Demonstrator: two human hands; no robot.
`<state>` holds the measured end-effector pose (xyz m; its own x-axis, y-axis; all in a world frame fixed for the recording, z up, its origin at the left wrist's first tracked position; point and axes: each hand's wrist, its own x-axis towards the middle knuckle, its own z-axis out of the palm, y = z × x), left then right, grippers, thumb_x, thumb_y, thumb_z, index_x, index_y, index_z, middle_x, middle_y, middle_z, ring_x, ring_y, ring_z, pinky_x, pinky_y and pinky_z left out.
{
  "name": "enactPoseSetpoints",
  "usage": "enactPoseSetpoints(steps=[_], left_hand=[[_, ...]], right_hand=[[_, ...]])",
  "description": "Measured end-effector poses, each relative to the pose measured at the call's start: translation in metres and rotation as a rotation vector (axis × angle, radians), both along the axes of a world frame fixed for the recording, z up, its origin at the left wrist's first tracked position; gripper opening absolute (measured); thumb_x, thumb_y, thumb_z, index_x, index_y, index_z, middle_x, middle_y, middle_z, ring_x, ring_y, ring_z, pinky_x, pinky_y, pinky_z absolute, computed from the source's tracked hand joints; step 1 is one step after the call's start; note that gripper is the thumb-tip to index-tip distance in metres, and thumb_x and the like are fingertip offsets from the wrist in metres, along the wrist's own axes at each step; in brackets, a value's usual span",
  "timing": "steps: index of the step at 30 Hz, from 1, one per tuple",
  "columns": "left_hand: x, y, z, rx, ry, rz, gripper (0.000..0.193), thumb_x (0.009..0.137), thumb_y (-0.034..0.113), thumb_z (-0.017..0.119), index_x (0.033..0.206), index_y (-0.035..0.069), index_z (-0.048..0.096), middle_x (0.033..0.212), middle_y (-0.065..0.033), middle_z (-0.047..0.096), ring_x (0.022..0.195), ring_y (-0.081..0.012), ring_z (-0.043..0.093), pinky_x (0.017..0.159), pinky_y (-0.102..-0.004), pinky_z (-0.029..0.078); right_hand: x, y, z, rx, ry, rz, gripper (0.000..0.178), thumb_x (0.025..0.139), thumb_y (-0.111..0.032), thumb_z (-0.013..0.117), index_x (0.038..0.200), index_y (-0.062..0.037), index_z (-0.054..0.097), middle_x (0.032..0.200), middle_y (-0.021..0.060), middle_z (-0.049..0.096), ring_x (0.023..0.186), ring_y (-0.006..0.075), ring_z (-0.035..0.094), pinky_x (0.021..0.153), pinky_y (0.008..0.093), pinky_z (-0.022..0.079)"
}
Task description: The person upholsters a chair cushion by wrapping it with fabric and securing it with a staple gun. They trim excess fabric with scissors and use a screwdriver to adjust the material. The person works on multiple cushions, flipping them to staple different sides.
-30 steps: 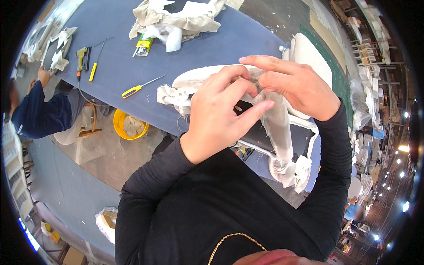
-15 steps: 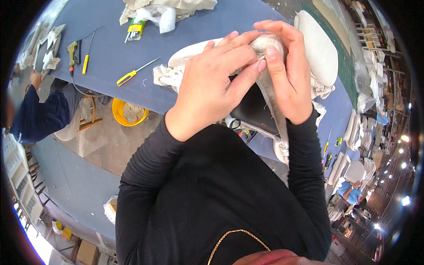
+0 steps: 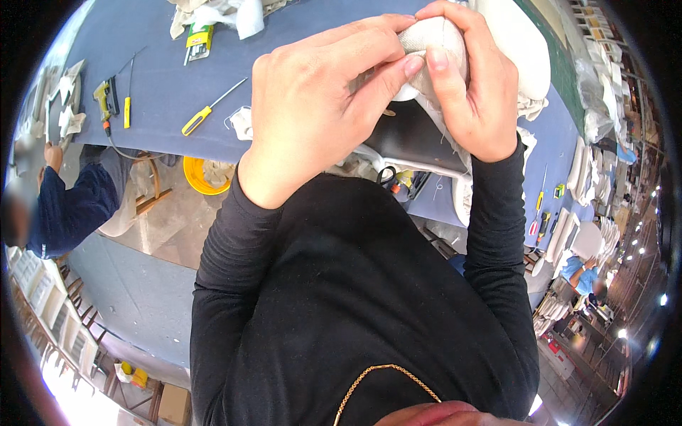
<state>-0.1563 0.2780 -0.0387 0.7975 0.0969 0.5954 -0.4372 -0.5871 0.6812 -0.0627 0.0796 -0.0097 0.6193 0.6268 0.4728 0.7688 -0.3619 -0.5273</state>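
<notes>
Working above the near edge of a blue desk (image 3: 163, 92), a person's left hand (image 3: 312, 92) is pinching the cream padded piece (image 3: 433, 32) between thumb and fingers, while the right hand (image 3: 483, 92) is cupping its rounded end, thumb pressing. Both hands, hovering more loosely a second ago, are now gripping that end, apparently concentrating the work on its covering there.
</notes>
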Motion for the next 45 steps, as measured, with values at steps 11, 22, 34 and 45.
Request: enactPoseSetpoints(steps=[11,22,34,45], left_hand=[[0.011,0.004,0.006,-0.049,-0.032,0.072,0.01,0.095,0.008,0.08,0.091,0.001,0.075,0.114,-0.0157,0.083,0.079,-0.0302,0.078,0.069,-0.0341,0.059],[0.026,0.031,-0.034,-0.016,0.069,-0.193,0.066,0.095,0.025,0.082,0.149,-0.002,0.053,0.135,-0.0289,0.071,0.11,-0.042,0.075,0.096,-0.0427,0.059],[-0.007,0.114,-0.063,0.1,0.213,0.21,0.046,0.117,0.032,0.052,0.15,0.001,0.049,0.093,-0.0209,0.077,0.083,-0.0334,0.079,0.074,-0.0404,0.057],[-0.011,0.118,-0.042,0.151,0.286,0.046,0.062,0.107,0.021,0.064,0.159,-0.002,0.04,0.091,-0.021,0.078,0.08,-0.0379,0.08,0.077,-0.0417,0.062]], right_hand=[[0.017,0.015,-0.002,-0.021,0.011,0.063,0.042,0.1,-0.027,0.073,0.133,-0.0032,0.062,0.111,0.0197,0.073,0.099,0.0381,0.076,0.087,0.0408,0.058],[0.028,0.004,-0.001,-0.016,0.025,0.302,0.047,0.098,-0.024,0.074,0.139,-0.0039,0.061,0.115,0.0179,0.075,0.101,0.0366,0.077,0.089,0.0385,0.06],[-0.136,-0.132,-0.383,-0.022,0.311,-0.925,0.068,0.091,-0.015,0.079,0.151,0.003,0.054,0.149,0.0241,0.061,0.144,0.0379,0.056,0.119,0.048,0.045],[-0.171,-0.126,-0.398,-0.335,0.176,-1.108,0.085,0.076,0.002,0.075,0.156,-0.0052,0.047,0.13,0.0233,0.064,0.128,0.0455,0.061,0.112,0.0528,0.048]])
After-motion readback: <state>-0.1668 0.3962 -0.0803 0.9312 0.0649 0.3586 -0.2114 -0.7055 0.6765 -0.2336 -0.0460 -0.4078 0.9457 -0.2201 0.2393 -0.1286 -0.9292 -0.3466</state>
